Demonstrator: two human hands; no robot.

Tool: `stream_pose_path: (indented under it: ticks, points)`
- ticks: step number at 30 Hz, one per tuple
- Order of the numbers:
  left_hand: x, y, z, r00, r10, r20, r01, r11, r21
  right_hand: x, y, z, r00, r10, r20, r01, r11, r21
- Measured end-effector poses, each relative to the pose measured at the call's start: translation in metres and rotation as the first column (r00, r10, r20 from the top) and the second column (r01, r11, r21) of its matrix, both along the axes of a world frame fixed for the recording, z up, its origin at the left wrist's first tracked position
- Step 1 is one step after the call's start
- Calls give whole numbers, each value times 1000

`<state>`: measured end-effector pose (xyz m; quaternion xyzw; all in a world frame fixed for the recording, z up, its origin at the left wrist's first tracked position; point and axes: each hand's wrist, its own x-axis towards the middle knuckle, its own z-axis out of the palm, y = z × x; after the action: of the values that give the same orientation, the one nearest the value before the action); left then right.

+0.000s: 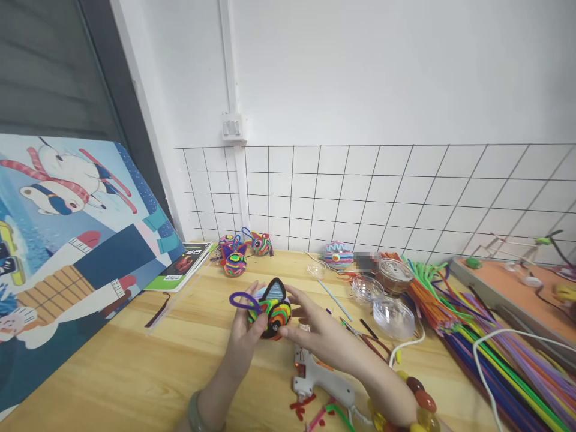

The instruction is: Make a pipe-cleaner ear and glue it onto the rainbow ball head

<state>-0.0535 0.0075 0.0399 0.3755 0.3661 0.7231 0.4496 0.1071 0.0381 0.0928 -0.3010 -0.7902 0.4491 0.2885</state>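
Above the middle of the wooden table, both my hands hold a ball covered in wound, multicoloured pipe cleaners (pixel 279 313). A purple loop (pixel 238 297) sticks out on its left, and a black-edged pointed flap with a light striped inside (pixel 273 292) stands up on top. My left hand (pixel 246 330) is closed on the left side, its thumb pressed to the front. Curved round the right side is my right hand (pixel 310 321), with the thumb near the ball's lower front. Some fingertips are hidden behind the ball. A white glue gun (pixel 323 379) lies below my right forearm.
Several similar pipe-cleaner ornaments (pixel 234 263) stand near the wall. Clear plastic shells (pixel 393 317), red-handled pliers or scissors (pixel 375 345) and pipe-cleaner bundles (pixel 495 360) lie right. A white cable (pixel 479 360) crosses there. Leaning left is a picture board (pixel 103 240) beside a booklet (pixel 180 273).
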Motion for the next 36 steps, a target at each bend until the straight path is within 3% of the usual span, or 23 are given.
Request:
stream_pose_path:
  ticks: [12, 19, 25, 32, 36]
  points:
    - [5, 2, -6, 999, 14, -49, -14, 1000, -1, -5, -3, 0, 993, 68, -95, -66, 997, 26]
    - [3, 3, -12, 994, -106, 17, 106, 994, 19, -7, -2, -1, 999, -8, -49, 13, 993, 115]
    - [3, 1, -8, 968, -251, 23, 247, 962, 117, 0, 7, -1, 998, -27, -51, 26, 1000, -15]
    - [6, 1, -6, 966, -257, 28, 251, 957, 147, 3, 13, -6, 977, 83, -195, -117, 979, -168]
    - [2, 3, -8, 970, -244, -18, 244, 958, 153, 2, 15, -8, 971, 104, -217, -141, 977, -161]
